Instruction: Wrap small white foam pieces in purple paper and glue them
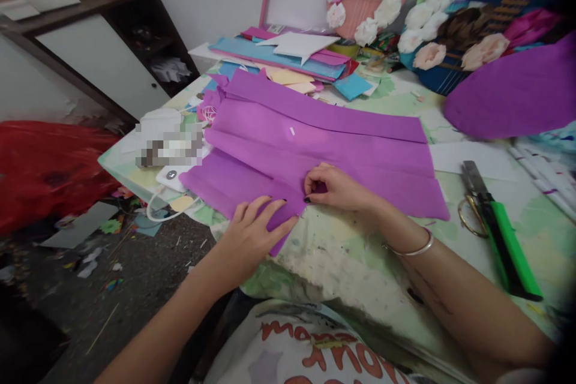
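A large purple sheet [360, 159], thin and creased like crepe paper, lies spread over the table with a folded strip along its far side. My left hand [257, 225] rests on its near left corner, fingers stretched out and pressing the sheet down. Just to the right, my right hand [330, 187] pinches the sheet's near edge between thumb and fingertips. A silver bangle [416, 247] circles my right wrist. Right of the sheet lie a green and black utility knife [506, 240] and, partly under it, gold-handled scissors [470, 216].
Coloured paper sheets [279, 57] are piled at the back. Decorations with paper flowers [387, 12] stand behind, and a purple rounded piece [513, 93] is at right. A white device with a cable [170, 177] sits at the left edge. Scraps and a red plastic bag [49, 174] are beyond.
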`<control>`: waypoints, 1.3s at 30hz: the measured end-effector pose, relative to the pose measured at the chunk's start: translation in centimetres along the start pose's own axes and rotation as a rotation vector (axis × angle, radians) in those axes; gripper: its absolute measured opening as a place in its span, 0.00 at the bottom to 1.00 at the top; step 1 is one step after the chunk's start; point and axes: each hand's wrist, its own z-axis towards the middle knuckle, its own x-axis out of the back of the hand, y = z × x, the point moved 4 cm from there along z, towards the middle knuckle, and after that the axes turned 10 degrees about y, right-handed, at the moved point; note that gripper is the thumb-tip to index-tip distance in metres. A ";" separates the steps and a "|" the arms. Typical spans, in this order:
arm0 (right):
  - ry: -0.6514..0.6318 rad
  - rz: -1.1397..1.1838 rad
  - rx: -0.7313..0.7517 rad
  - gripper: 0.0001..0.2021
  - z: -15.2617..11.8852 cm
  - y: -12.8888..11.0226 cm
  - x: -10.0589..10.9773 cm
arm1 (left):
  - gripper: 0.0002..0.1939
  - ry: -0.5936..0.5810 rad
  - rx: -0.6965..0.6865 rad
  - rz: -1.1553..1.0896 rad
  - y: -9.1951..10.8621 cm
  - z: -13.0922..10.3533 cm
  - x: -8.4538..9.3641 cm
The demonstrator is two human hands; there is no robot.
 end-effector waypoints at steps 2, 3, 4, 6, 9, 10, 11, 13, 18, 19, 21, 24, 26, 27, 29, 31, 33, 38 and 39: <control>0.004 -0.001 0.012 0.03 0.0 0.1 -0.1 | 0.33 -0.042 -0.055 0.015 0.2 0.5 0.1; 0.006 0.001 0.020 0.03 0.0 0.1 -0.1 | 0.32 -0.053 -0.076 0.020 0.2 0.7 0.2; 0.007 0.004 0.027 0.03 0.0 0.1 -0.1 | 0.30 -0.060 -0.094 0.022 0.2 0.8 0.2; 0.008 0.008 0.036 0.04 0.1 0.2 -0.2 | 0.28 -0.056 -0.118 0.021 0.2 0.8 0.3; 0.011 0.008 0.033 0.04 0.1 0.3 -0.2 | 0.24 -0.014 -0.118 0.029 0.3 0.4 0.3; 0.011 0.006 0.030 0.04 0.1 0.3 -0.1 | 0.22 0.002 -0.112 0.035 0.4 0.1 0.2; 0.009 0.006 0.027 0.04 0.1 0.3 -0.1 | 0.21 0.018 -0.105 0.039 0.6 -0.2 0.2; 0.003 0.003 0.022 0.04 0.2 0.2 -0.1 | 0.21 0.038 -0.095 0.036 0.9 -1.0 0.2; -0.010 0.008 0.018 0.04 0.3 -0.1 0.1 | 0.20 0.087 -0.083 0.006 1.8 -2.5 0.6; -0.010 0.010 0.018 0.03 0.3 -0.2 0.1 | 0.20 0.097 -0.079 0.001 1.9 -2.7 0.7; -0.009 0.013 0.017 0.03 0.3 -0.2 0.1 | 0.20 0.112 -0.072 -0.012 2.1 -3.1 0.9; -0.008 0.018 0.014 0.03 0.2 -0.1 0.1 | 0.21 0.128 -0.047 -0.037 2.3 -3.6 1.0; -0.005 0.025 0.006 0.03 0.2 -0.1 0.1 | 0.21 0.137 -0.029 -0.053 2.3 -4.0 1.1; -0.005 0.028 -0.001 0.03 0.2 0.0 0.1 | 0.21 0.140 -0.020 -0.057 2.3 -4.3 1.1; -0.011 0.032 -0.010 0.03 0.2 0.0 0.1 | 0.22 0.132 -0.006 -0.056 2.2 -4.8 1.2; -0.018 0.035 -0.015 0.03 0.2 0.0 0.1 | 0.22 0.117 0.003 -0.044 2.2 -5.3 1.2; -0.023 0.042 -0.015 0.03 0.2 -0.1 0.1 | 0.21 0.108 0.008 -0.033 2.1 -5.7 1.2; -0.016 0.044 -0.010 0.03 0.2 0.0 0.1 | 0.20 0.114 0.001 -0.031 2.0 -6.4 1.3; -0.015 0.040 -0.006 0.03 0.2 0.0 0.1 | 0.20 0.117 -0.002 -0.034 2.0 -6.4 1.3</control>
